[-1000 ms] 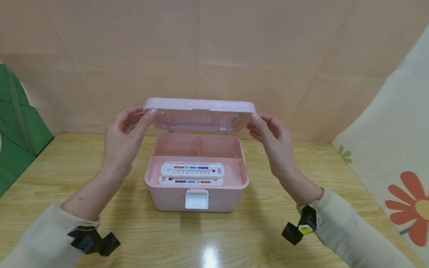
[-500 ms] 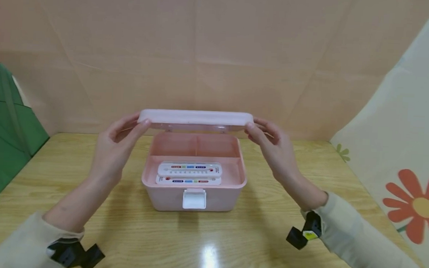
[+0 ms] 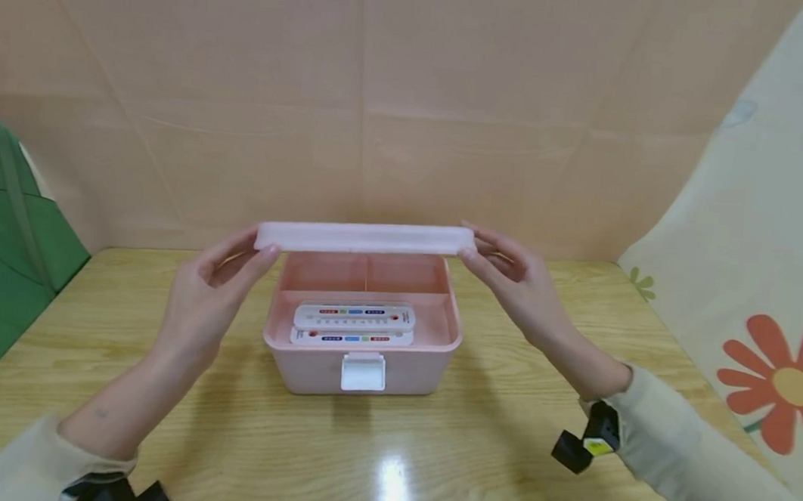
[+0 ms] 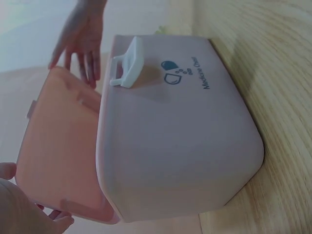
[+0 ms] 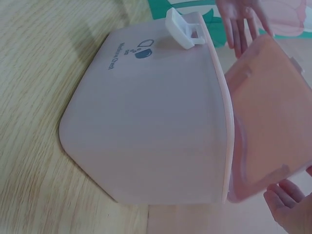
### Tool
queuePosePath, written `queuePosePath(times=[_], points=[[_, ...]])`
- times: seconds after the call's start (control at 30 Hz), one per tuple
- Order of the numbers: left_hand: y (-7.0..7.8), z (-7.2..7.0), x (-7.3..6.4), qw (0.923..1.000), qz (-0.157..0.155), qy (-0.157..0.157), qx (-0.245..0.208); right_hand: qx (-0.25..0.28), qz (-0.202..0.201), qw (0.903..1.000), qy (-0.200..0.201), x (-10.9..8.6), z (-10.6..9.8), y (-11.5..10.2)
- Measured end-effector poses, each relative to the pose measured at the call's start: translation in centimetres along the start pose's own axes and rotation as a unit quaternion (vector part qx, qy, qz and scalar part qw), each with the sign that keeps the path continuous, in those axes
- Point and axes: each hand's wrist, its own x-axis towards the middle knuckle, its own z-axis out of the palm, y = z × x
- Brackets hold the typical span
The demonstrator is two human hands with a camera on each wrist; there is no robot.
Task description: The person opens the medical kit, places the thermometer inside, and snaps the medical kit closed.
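A pink medicine chest (image 3: 300, 370) stands on the table, its hinged lid (image 3: 366, 239) partly raised above the back of the box. My left hand (image 3: 201, 300) grips the lid's left front corner, thumb at the front and fingers behind. At the opposite corner my right hand (image 3: 525, 291) holds the lid in the same way. Inside the front compartment lie two flat white thermometers (image 3: 353, 317) with coloured marks, one overlapping the other. A white latch (image 3: 363, 372) hangs on the front wall. From the left wrist view, the lid's pink underside (image 4: 63, 146) shows.
Two smaller compartments (image 3: 325, 271) divide the rear of the box. The wooden table (image 3: 391, 447) reaches a beige backdrop (image 3: 408, 115) behind. Patterned cloth with a red flower (image 3: 795, 387) hangs at right, and a green print (image 3: 15, 207) at left.
Both hands have swung the lid down and forward, from tilted up with its underside visible to nearly level. The box and thermometers stay put, and the view shifts slightly.
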Motion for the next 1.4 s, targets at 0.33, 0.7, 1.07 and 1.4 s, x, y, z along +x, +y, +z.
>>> queuePosePath(times=[0.33, 0.7, 1.07, 1.4], points=[[-1.0, -0.7, -0.3, 0.9988, 0.023, -0.032, -0.03, 0.015, -0.026, 0.9994, -0.018, -0.6, -0.3, 0.5], [-1.5, -1.3, -1.1, 0.9953, 0.051, -0.055, 0.061, 0.009, -0.024, 0.9991, -0.034, -1.6, -0.6, 0.8], [-2.1, -1.5, -1.7, 0.9924, 0.062, -0.068, 0.081, 0.013, -0.036, 0.9987, -0.033, -2.4, -0.5, 1.3], [-3.2, -1.8, -2.0, 0.9856, 0.111, -0.068, 0.108, -0.013, -0.07, 0.9965, -0.042, -3.1, -0.4, 2.1]])
